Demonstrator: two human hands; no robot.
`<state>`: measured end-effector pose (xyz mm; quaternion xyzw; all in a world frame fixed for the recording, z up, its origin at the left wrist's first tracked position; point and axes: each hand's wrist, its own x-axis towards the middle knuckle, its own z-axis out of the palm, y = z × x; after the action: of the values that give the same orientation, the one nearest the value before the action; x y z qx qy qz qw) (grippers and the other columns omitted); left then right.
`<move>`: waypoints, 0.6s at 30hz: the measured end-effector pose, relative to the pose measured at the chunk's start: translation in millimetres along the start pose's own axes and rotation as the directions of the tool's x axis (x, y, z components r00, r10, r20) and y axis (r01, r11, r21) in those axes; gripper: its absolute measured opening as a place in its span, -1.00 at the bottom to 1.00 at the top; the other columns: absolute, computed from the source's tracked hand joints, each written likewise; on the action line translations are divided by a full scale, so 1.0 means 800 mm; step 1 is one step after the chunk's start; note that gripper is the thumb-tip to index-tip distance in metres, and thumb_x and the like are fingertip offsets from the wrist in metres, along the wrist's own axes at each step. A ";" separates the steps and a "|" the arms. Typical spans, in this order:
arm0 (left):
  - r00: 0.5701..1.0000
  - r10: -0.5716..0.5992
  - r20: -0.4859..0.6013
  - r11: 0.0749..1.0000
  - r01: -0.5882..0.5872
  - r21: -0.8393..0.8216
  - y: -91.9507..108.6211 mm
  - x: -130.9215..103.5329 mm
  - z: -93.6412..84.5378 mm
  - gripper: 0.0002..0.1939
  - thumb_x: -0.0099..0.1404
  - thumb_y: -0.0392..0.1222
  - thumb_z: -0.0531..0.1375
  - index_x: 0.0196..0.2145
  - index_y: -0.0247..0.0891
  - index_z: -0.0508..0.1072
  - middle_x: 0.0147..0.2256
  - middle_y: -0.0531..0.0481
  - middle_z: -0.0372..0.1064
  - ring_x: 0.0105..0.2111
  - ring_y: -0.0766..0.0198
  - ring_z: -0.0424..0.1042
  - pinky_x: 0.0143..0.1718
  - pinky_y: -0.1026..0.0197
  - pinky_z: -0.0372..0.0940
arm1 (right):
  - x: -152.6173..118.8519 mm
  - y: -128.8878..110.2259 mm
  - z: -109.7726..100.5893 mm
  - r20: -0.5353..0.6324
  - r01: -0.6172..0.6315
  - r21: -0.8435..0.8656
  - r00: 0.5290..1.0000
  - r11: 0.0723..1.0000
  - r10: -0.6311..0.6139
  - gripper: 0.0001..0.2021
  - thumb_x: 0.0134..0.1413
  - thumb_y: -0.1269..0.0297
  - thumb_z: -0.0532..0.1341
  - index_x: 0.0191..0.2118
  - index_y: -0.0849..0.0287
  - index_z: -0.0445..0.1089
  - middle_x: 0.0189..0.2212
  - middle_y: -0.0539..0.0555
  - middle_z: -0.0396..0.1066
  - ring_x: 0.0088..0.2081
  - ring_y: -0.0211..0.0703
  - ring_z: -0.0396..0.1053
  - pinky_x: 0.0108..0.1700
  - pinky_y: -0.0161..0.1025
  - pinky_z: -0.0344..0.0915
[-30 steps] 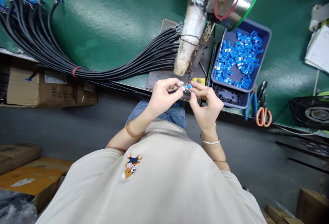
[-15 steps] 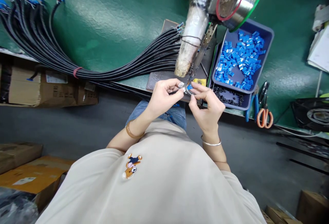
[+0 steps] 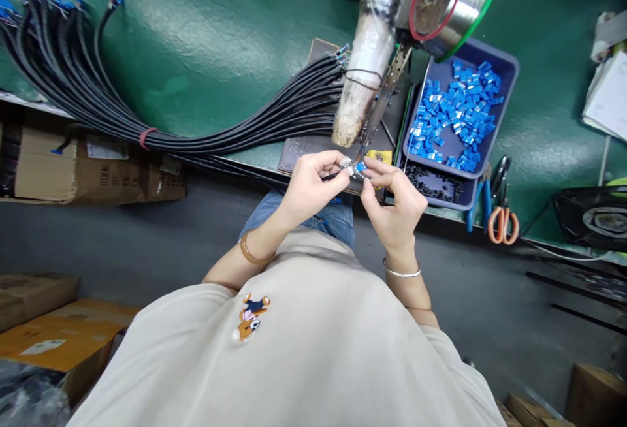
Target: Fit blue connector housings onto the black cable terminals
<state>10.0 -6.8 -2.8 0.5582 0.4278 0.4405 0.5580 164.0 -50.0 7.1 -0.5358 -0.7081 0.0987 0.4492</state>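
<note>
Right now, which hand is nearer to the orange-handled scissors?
Right. The right hand is left of the scissors; the left hand is farther left, beyond the right one.

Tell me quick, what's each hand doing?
Left hand: closed, pinching a black cable near its end.
Right hand: fingers closed at a small blue connector; exact grip too small to tell.

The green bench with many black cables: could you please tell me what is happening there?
At the green bench, a person's left hand pinches a black cable near its end. The right hand holds a small blue connector beside that end. A tied cable bundle lies to the left; a tray of loose blue pieces sits to the right.
</note>
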 end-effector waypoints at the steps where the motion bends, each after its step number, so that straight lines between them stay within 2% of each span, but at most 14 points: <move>1: 1.000 0.001 -0.005 1.000 -0.001 0.004 0.001 0.000 0.000 -0.92 0.18 -0.31 0.21 -0.48 -0.30 0.43 -0.57 0.11 0.23 -0.56 0.46 0.22 -0.48 0.38 0.19 | 0.001 0.000 0.000 0.002 -0.003 -0.001 1.000 1.000 0.003 -0.90 0.13 0.42 0.22 -0.36 0.09 0.30 -0.08 0.09 0.55 -0.17 -0.16 0.58 -0.10 -0.19 0.56; 9: 1.000 0.023 -0.014 0.999 -0.022 0.024 0.004 0.001 -0.002 -0.94 0.17 -0.32 0.21 -0.45 -0.32 0.44 -0.57 0.11 0.25 -0.56 0.47 0.23 -0.49 0.40 0.18 | 0.003 -0.003 -0.002 0.007 0.011 0.016 1.000 1.000 -0.011 -0.88 0.12 0.44 0.21 -0.37 0.09 0.29 -0.06 0.08 0.54 -0.12 -0.16 0.56 -0.09 -0.20 0.56; 18: 0.998 -0.010 0.058 1.000 0.008 0.021 -0.003 0.001 -0.003 -0.90 0.20 -0.30 0.20 -0.47 -0.32 0.42 -0.55 0.10 0.22 -0.54 0.47 0.21 -0.46 0.38 0.17 | 0.000 0.002 -0.004 0.027 0.037 -0.004 0.999 0.999 -0.037 -0.89 0.12 0.45 0.21 -0.35 0.10 0.29 -0.09 0.09 0.56 -0.17 -0.17 0.58 -0.11 -0.21 0.54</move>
<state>7.9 -5.6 -5.2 0.5747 0.4185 0.4170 0.5663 167.1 -50.7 8.0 -0.5222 -0.7240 0.0960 0.4404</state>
